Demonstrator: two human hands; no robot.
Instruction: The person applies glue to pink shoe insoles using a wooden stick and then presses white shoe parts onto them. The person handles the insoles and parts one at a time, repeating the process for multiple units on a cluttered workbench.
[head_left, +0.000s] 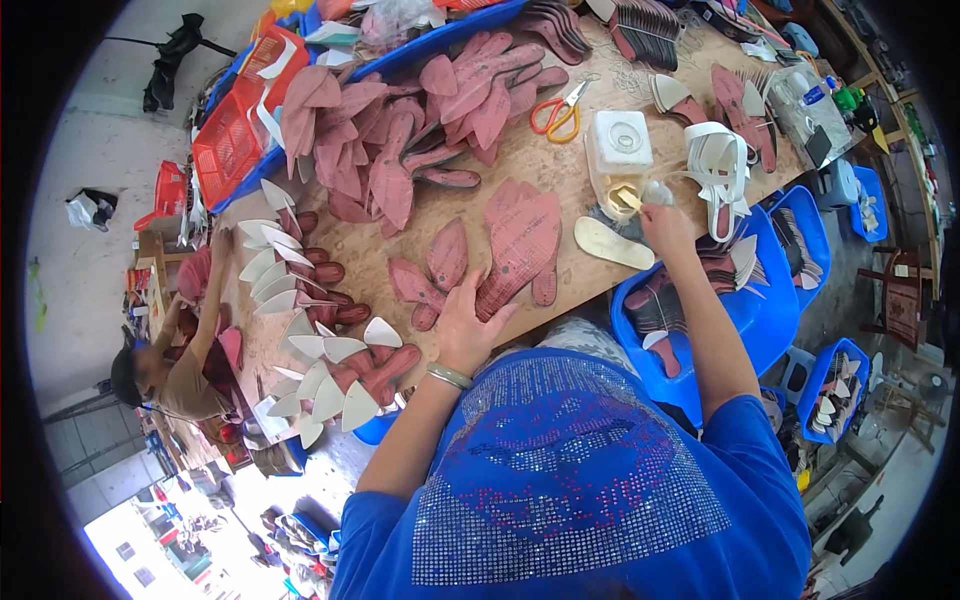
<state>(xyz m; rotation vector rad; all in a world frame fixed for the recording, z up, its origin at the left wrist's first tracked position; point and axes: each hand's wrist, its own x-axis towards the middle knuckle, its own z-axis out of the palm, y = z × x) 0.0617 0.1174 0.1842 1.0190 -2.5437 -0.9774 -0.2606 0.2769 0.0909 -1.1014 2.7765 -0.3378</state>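
My left hand (467, 328) lies on the table with its fingers apart. Its fingertips touch the lower edge of a stack of pinkish-red shoe soles (525, 240); a few loose soles (447, 255) lie beside it. My right hand (668, 230) is closed around a pale yellow brush (628, 198), whose tip is over a clear container (610, 185) with yellowish liquid inside. Just left of this hand, a cream insole (613, 243) lies flat on the table. A white block with a round hollow (622, 140) covers the container's far part.
Red soles (400, 130) heap up at the back. Soles with white pointed uppers (335, 375) line the left edge. Orange-handled scissors (557, 118) lie behind the container, white straps (716, 160) to its right. Blue tubs (745, 345) of soles stand right. Another person (190, 385) works at left.
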